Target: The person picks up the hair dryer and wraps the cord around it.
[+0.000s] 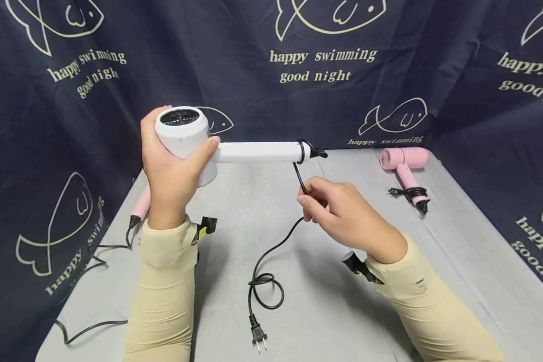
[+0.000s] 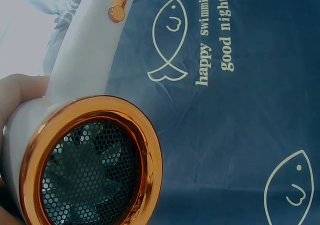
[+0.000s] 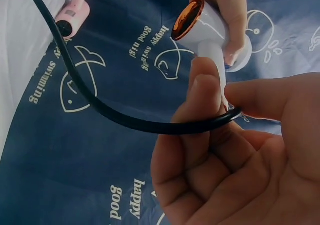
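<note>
The left hand point(image 1: 173, 173) hides part of one pink hair dryer point(image 1: 141, 202); the left wrist view's edges crop the white hair dryer point(image 2: 79, 87).

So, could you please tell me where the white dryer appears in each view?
Head: the white dryer is left of centre, handle pointing right.
Left wrist: lower left, handle running to the top edge.
Right wrist: upper part, right of centre, partly hidden.
Shared landmark: the fish-print curtain.
</note>
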Demonstrator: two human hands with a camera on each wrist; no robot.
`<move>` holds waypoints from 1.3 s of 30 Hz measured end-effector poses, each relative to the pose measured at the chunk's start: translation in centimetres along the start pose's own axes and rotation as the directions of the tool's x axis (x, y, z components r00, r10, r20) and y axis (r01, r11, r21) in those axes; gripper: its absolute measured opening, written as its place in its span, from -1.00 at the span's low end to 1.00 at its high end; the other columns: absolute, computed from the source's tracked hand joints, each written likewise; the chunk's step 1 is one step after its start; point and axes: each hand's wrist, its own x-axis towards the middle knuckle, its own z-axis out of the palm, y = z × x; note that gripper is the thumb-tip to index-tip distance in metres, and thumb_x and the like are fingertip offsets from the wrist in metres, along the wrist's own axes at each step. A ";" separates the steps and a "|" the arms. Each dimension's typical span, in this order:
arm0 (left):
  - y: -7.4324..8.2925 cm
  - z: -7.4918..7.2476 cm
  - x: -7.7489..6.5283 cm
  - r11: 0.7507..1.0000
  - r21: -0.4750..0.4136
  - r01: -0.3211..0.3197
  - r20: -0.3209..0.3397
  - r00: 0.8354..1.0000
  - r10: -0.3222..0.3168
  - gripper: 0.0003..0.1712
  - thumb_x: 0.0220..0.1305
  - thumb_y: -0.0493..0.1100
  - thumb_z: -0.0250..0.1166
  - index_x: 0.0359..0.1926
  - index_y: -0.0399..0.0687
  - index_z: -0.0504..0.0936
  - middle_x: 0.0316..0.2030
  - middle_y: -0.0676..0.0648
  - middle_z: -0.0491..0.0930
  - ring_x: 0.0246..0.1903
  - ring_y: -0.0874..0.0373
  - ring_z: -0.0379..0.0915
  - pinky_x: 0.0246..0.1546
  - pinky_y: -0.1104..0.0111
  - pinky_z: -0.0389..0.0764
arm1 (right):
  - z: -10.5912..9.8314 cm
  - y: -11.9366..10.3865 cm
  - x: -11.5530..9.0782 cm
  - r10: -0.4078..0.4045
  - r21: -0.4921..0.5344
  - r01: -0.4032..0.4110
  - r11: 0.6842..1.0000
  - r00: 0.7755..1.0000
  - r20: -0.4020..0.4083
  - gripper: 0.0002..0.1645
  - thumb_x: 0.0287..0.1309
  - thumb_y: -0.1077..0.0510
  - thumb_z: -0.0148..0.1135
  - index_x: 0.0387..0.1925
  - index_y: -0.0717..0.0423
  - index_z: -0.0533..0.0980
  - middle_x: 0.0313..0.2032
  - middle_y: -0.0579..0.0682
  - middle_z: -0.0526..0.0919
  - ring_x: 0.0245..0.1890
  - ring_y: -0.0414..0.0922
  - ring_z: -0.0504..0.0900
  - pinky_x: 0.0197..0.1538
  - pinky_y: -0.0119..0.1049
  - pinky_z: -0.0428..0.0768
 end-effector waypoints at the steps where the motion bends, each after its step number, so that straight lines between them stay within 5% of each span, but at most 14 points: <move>1: 0.0 0.0 0.0 1.000 0.013 0.002 -0.001 1.000 -0.002 -0.22 -0.24 -0.29 0.52 0.10 -0.16 0.42 -0.11 -0.06 0.56 -0.15 0.16 0.47 -0.11 0.35 0.44 | 0.0 0.0 0.0 -0.011 0.002 0.011 1.000 1.000 -0.009 -0.89 0.36 -0.02 0.02 -0.34 -0.23 0.42 -0.57 -0.32 0.56 -0.56 -0.38 0.47 -0.51 -0.41 0.41; 7: -0.4 -0.2 0.0 0.988 0.144 0.051 0.010 0.999 -0.053 -0.20 -0.22 -0.23 0.51 0.14 0.02 0.42 -0.10 0.03 0.57 -0.20 0.21 0.47 -0.19 0.37 0.42 | -0.6 -0.5 -0.4 -0.095 0.018 0.097 0.995 0.992 -0.087 -0.91 0.30 0.07 0.10 -0.33 -0.22 0.48 -0.55 -0.33 0.57 -0.48 -0.44 0.52 -0.40 -0.47 0.45; 14: -2.7 -0.7 0.6 0.953 0.284 0.107 0.047 0.991 -0.125 -0.15 -0.26 -0.02 0.55 0.14 0.33 0.39 0.05 0.24 0.50 -0.18 0.26 0.46 -0.11 0.29 0.35 | -1.4 -1.6 -0.6 -0.153 0.031 0.163 0.986 0.968 -0.200 -0.86 0.21 0.26 0.16 -0.35 -0.07 0.52 -0.59 -0.28 0.58 -0.47 -0.40 0.55 -0.37 -0.50 0.45; 18: -3.2 -0.8 0.7 0.946 0.310 0.096 0.069 0.990 -0.124 -0.16 -0.28 0.02 0.54 0.12 0.40 0.39 -0.11 0.19 0.56 -0.23 0.28 0.47 -0.10 0.26 0.32 | -1.9 -2.1 -0.7 -0.170 0.036 0.185 0.982 0.953 -0.251 -0.85 0.18 0.32 0.16 -0.37 -0.01 0.53 -0.61 -0.24 0.56 -0.51 -0.36 0.53 -0.36 -0.49 0.46; 28: -0.5 -0.8 0.1 0.988 0.148 0.031 0.238 0.969 -0.066 -0.22 -0.22 -0.32 0.48 0.12 -0.08 0.38 -0.20 -0.04 0.60 -0.34 0.14 0.49 -0.34 0.33 0.49 | -2.5 -0.9 -0.8 -0.156 0.017 0.171 0.985 0.932 -0.326 -0.89 0.21 0.22 0.18 -0.32 -0.04 0.60 -0.62 -0.29 0.48 -0.55 -0.37 0.46 -0.40 -0.49 0.41; 39: 1.0 -1.1 -0.3 0.986 0.167 -0.025 0.264 0.964 -0.020 -0.25 -0.25 -0.33 0.46 0.09 -0.08 0.40 -0.24 -0.01 0.60 -0.37 0.18 0.47 -0.31 0.35 0.43 | -3.1 -2.5 -0.4 -0.096 0.034 0.119 0.992 0.912 -0.399 -0.90 0.17 0.34 0.19 -0.33 0.18 0.61 -0.63 -0.16 0.50 -0.57 -0.30 0.42 -0.44 -0.49 0.37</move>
